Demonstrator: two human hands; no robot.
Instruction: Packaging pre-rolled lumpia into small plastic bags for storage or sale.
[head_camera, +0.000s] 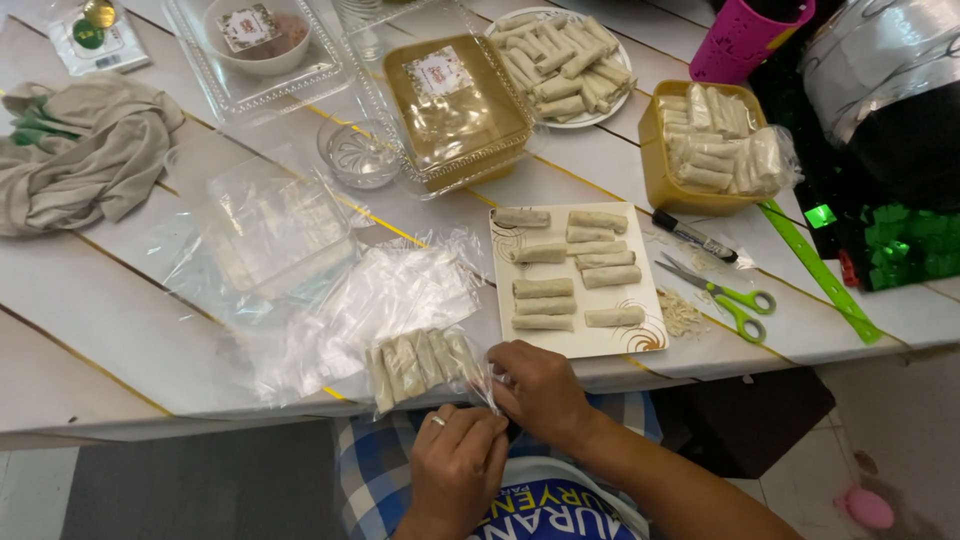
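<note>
At the table's near edge lies a clear plastic bag of spring rolls (420, 365), several pale rolls side by side inside it. My right hand (540, 388) grips the bag's open end. My left hand (458, 462), with a ring on one finger, pinches the same end just below the table edge. Right behind my right hand sits a white square plate (620, 340) with several uncooked rolls in rows. Loose empty clear bags (385, 295) lie to the left of the plate.
Green-handled scissors (728, 297), a black marker (692, 236) and a green ruler (820, 272) lie right of the plate. A yellow tub (665, 180) and a round plate (560, 60) of rolls, clear lidded boxes (455, 105), a small glass bowl (358, 152) and a beige cloth (85, 150) stand farther back.
</note>
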